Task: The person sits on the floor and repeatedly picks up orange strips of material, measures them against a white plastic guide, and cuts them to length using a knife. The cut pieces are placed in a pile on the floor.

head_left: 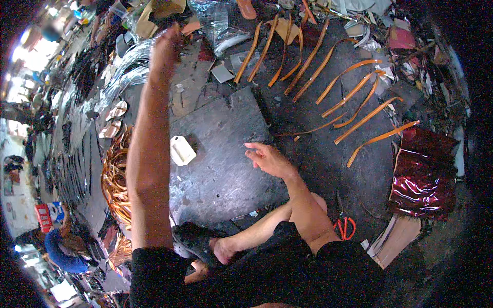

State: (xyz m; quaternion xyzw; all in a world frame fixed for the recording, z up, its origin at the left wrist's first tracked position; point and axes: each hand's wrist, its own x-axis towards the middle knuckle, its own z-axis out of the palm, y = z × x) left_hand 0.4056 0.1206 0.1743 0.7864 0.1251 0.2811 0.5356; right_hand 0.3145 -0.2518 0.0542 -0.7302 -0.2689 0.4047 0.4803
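Observation:
My left arm stretches far forward, and my left hand (167, 49) is smeared by motion near a tan piece (154, 18) and crumpled clear plastic at the far edge. Its fingers cannot be made out. Over the dark square board (221, 190) hovers my right hand (269, 159), fingers apart and loosely bent, nothing in them. A small white plastic dish (183, 150) rests on the board, just right of my left forearm. Beyond my right hand, several orange-brown strips (310, 56) lie fanned out on the dark floor.
A heap of glossy brown strips (117, 174) lies left of my arm, with sandals (114, 119) beyond it. Red-handled scissors (345, 228) lie right of my leg. A shiny dark red sheet (423, 174) is at far right. Another person in blue (67, 251) is at lower left.

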